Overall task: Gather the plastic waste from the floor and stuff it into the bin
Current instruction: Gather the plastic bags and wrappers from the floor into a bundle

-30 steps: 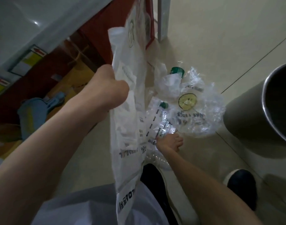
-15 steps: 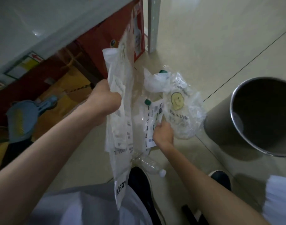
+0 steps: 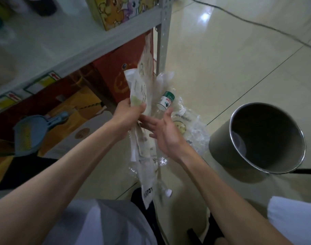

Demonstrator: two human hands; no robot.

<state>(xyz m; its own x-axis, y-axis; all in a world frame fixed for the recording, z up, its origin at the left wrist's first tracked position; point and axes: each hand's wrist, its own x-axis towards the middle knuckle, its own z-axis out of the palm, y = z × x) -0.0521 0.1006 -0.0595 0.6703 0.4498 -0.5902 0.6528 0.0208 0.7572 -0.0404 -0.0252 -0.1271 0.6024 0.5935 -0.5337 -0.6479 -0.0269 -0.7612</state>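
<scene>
Head view, left hand [image 3: 128, 112] fingers gripping plastic bags [image 3: 140, 96], right hand [image 3: 164, 129] fingers spread, bags' lower ends blurred.

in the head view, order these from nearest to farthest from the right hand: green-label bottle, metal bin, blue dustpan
1. green-label bottle: just beyond the fingertips of the right hand, ahead of it.
2. metal bin: on the floor to that hand's right, open mouth up.
3. blue dustpan: far to the left, past the left forearm, under the shelf.
</scene>
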